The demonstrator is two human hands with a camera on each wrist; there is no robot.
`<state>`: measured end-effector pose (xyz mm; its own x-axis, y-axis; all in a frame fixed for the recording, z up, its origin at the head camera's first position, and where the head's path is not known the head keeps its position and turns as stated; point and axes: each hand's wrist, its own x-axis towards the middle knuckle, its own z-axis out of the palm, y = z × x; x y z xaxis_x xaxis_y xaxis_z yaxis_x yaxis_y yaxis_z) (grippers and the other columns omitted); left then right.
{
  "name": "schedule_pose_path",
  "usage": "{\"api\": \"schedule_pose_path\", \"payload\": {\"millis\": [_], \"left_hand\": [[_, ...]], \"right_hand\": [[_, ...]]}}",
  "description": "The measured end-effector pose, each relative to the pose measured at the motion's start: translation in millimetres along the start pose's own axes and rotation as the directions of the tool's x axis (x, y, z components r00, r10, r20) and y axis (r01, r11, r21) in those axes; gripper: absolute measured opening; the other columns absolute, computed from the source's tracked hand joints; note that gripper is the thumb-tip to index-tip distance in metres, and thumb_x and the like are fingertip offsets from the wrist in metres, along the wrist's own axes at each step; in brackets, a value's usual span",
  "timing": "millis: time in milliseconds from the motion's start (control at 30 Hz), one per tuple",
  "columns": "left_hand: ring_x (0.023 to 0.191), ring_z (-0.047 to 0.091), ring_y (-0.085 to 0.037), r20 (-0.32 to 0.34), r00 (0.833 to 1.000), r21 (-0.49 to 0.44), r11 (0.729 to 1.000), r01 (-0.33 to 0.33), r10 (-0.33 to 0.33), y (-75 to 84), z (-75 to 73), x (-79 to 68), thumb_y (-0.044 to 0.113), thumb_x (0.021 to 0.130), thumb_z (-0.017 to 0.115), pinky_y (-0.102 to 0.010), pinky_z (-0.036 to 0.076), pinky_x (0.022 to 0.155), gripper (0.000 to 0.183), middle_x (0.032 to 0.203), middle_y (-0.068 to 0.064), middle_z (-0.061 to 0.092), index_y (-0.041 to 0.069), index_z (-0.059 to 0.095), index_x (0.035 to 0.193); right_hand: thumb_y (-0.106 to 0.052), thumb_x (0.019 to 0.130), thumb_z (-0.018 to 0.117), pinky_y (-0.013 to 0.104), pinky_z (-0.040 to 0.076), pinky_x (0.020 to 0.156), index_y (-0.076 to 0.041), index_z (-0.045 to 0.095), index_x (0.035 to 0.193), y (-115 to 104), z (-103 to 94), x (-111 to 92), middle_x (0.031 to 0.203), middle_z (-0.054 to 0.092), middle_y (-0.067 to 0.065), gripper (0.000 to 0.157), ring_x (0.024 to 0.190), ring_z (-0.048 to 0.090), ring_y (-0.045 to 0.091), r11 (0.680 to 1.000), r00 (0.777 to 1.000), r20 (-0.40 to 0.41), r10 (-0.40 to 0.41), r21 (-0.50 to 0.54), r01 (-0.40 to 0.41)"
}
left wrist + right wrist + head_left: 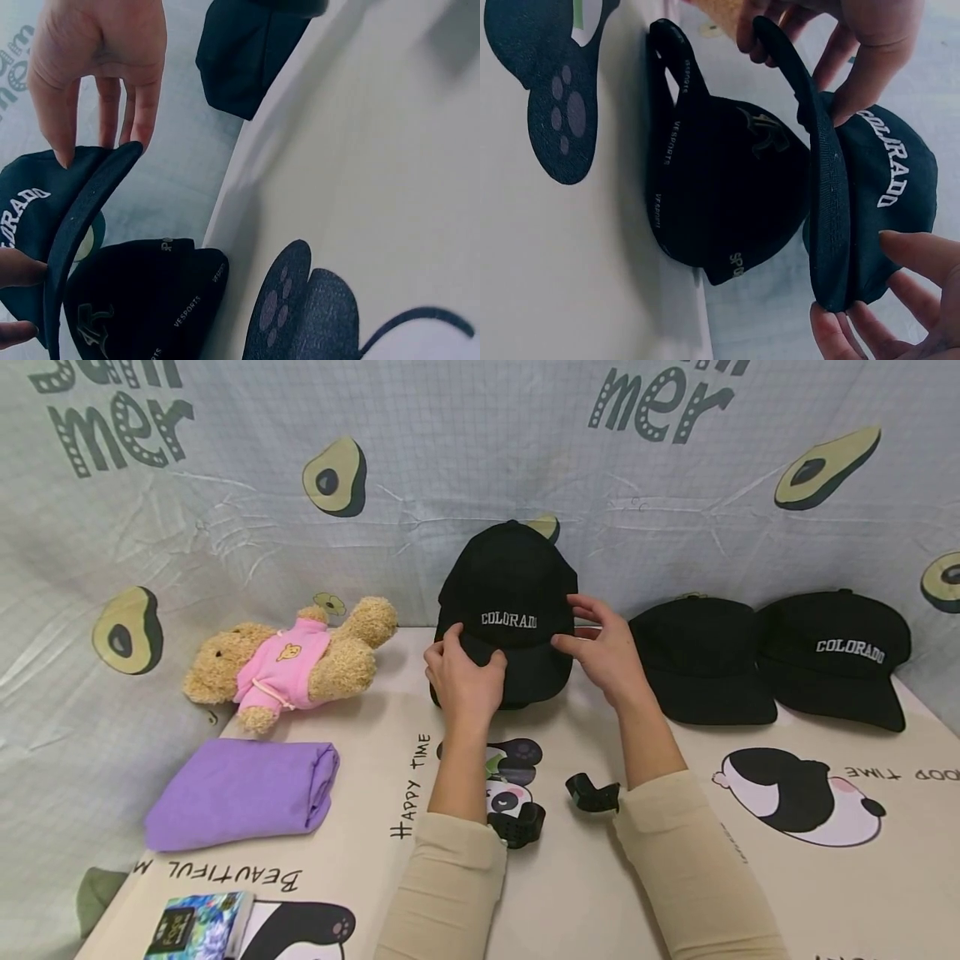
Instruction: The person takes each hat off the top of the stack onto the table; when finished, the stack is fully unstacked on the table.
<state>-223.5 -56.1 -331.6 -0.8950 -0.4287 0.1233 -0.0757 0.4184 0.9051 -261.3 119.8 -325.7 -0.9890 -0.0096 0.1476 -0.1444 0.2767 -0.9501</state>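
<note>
Both hands hold a black baseball cap [517, 572] with white COLORADO lettering, its brim toward me. My left hand [468, 681] pinches the cap's left side where brim meets crown; its fingers [19, 268] show at the edge of the left wrist view. On the other side, my right hand [603, 652] grips the cap's right edge, with thumb [907, 244] above and fingers below. Under the held cap is a second black cap [727, 172] with VESPORTS lettering on its band, mostly hidden in the head view.
Two more black caps, one plain-fronted [701, 660] and one lettered COLORADO [836, 652], sit at right. A teddy bear [292, 664] in pink lies at left, above a folded purple cloth [243, 793] and a colourful box [198, 927]. A patterned curtain [465, 435] hangs behind.
</note>
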Motion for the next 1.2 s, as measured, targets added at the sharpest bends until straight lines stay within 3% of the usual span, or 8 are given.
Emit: {"api": "schedule_pose_path", "payload": {"millis": [400, 1200], "left_hand": [[0.139, 0.038, -0.034, 0.029, 0.999, 0.009, 0.999, -0.035, 0.035, 6.5, 7.9, -8.3, 0.023, 0.091, 0.074, -0.051, 0.040, 0.114, 0.068, 0.150, -0.017, 0.039, 0.015, 0.048, 0.153], [0.142, 0.035, -0.033, 0.110, 0.988, 0.034, 0.993, -0.113, 0.109, 17.1, 26.3, -28.0, 0.020, 0.091, 0.077, -0.051, 0.042, 0.113, 0.071, 0.158, -0.016, 0.031, 0.017, 0.046, 0.154]], "right_hand": [[-0.003, 0.089, 0.073, 0.056, 0.047, 0.109, -0.016, 0.044, 0.157, -0.9, -11.3, -4.2, 0.160, 0.044, 0.016, 0.076, 0.139, 0.051, 0.039, 0.995, 0.999, -0.009, -0.031, -0.095, 0.030], [-0.006, 0.091, 0.073, 0.060, 0.044, 0.110, -0.018, 0.038, 0.160, 4.4, -43.4, -12.6, 0.161, 0.042, 0.018, 0.079, 0.140, 0.049, 0.043, 0.976, 1.000, -0.028, 0.010, -0.219, -0.016]]}}
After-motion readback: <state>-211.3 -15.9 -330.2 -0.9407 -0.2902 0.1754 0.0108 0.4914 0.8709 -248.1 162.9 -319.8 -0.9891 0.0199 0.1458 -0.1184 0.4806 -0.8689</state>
